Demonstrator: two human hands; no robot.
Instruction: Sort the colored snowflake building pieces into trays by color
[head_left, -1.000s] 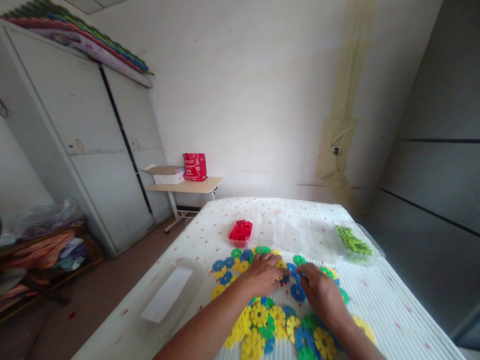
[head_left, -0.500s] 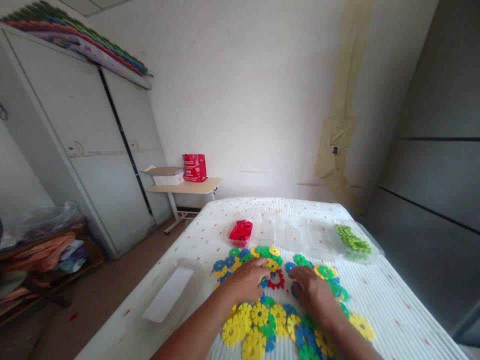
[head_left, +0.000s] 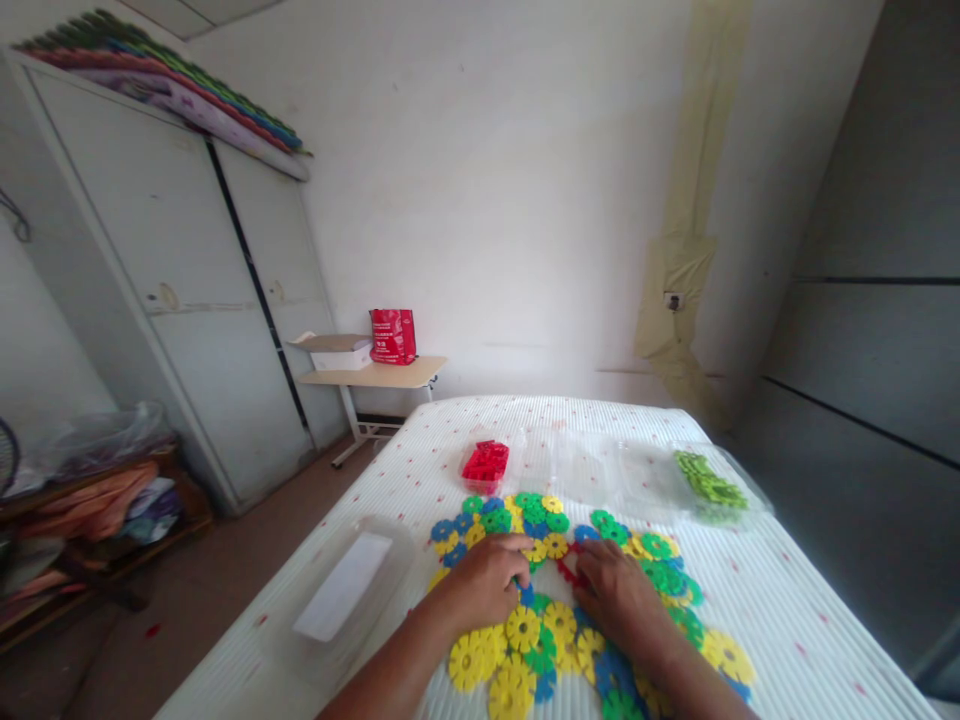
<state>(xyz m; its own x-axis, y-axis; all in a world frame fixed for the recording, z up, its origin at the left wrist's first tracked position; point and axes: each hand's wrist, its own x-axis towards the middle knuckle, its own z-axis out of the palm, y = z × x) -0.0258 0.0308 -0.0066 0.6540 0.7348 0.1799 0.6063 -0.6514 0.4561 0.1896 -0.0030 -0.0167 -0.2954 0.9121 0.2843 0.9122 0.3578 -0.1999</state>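
Several yellow, green and blue notched plastic discs lie spread over the table, some overlapping. My right hand is over the middle of them, its fingers closed on the edge of a red toothed ring; they cover the ring's right part. My left hand is left of the ring and apart from it, low over the discs. Its index finger and thumb are apart with nothing visible between them, while the other fingers are curled. A yellow disc lies just beyond the ring.
A clear tub of red pieces stands behind the discs. Clear divided trays reach right to one with light green pieces. An oval clear lid with a white strip lies left. A side table holds a red bag.
My right hand has moved slightly left onto the red ring, and the ring has shifted a little right. My left hand has drawn back left, leaving a yellow disc uncovered.
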